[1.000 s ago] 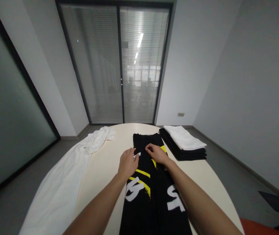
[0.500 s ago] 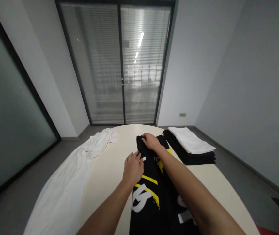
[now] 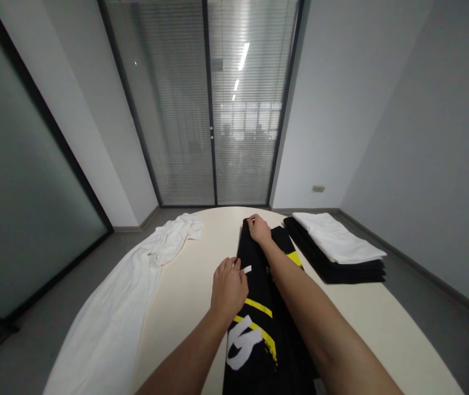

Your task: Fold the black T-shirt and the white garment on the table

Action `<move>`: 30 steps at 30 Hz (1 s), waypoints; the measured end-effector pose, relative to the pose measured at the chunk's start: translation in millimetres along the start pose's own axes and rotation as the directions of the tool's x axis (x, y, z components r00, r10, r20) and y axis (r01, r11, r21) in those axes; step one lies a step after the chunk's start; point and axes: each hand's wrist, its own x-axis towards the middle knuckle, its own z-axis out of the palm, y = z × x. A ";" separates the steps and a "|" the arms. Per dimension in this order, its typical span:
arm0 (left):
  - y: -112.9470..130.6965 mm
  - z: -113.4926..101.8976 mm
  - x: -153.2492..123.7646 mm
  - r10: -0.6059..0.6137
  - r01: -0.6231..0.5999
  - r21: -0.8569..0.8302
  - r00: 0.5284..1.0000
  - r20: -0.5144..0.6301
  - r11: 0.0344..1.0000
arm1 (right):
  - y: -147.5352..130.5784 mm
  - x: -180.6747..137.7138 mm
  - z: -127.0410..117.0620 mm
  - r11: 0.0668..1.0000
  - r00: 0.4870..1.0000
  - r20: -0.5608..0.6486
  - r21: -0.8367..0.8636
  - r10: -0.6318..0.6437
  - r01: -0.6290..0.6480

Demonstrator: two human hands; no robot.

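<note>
A black garment (image 3: 267,329) with yellow stripes and white lettering, probably a T-shirt, lies lengthwise on the table in front of me. At its far left corner my right hand (image 3: 259,229) pinches the cloth between thumb and fingers, and that edge is raised a little. Closer to me, my left hand (image 3: 230,285) is closed on the left edge of the same garment, its fingertips partly hidden. My right forearm covers part of the garment's right side.
A rumpled white garment (image 3: 106,318) stretches along the left side of the pale round table (image 3: 185,296). At the right rear, a folded white cloth (image 3: 339,238) rests on a stack of folded black cloths (image 3: 357,273). Glass doors with blinds (image 3: 242,164) stand beyond.
My right hand has closed on the far left corner and lifted it, drawing that edge slightly to the right. The left hand stays at the left edge. My view has shifted slightly.
</note>
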 end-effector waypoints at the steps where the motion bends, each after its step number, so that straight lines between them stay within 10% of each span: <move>1: 0.0 0.3 0.0 0.000 0.000 0.004 1.000 -0.001 1.000 | 2.8 1.7 0.2 1.000 1.000 0.007 0.021 -0.007 0.007; 12: 5.8 -7.3 -6.0 0.144 -0.144 -0.007 0.988 0.059 0.990 | 7.1 -8.5 -8.6 0.972 0.970 0.080 0.069 -0.228 0.222; 20: 3.9 -2.9 -7.8 0.143 -0.143 -0.013 0.983 0.117 0.990 | 17.7 -29.0 -25.4 0.982 0.980 0.137 -0.145 0.143 -0.124; 30: 3.1 -2.3 -8.3 0.163 -0.164 0.002 0.978 0.127 0.986 | 25.4 -37.2 -21.0 0.997 0.993 0.096 0.024 0.074 -0.077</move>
